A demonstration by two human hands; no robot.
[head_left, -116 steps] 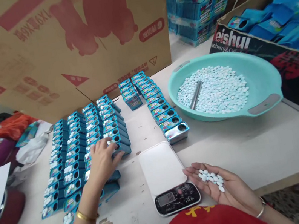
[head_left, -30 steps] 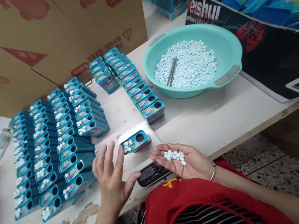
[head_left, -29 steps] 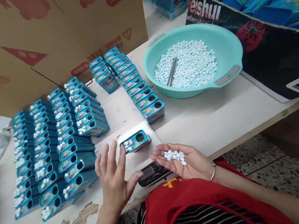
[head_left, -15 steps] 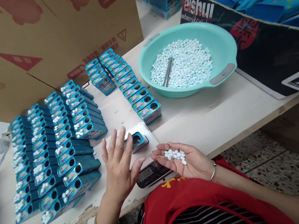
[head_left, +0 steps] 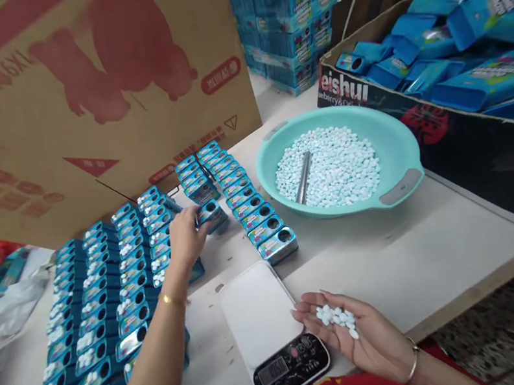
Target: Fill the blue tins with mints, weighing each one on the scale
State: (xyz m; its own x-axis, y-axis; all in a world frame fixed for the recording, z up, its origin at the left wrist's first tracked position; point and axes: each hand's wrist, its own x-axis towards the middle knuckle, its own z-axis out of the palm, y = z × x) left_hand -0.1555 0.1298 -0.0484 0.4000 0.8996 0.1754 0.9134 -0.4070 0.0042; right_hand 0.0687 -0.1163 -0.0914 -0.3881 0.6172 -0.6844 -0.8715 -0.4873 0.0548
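We pinch a blue tin with the left hand in the open lane between tin rows; right hand spread palm-up under pellets, near the surface front edge.

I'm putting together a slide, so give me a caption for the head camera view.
Left hand on a blue tin; right hand, palm up, holding pale candies beside a kitchen scale.

A lane runs between the tin rows and the scale, narrowed farther back by a lone tin.
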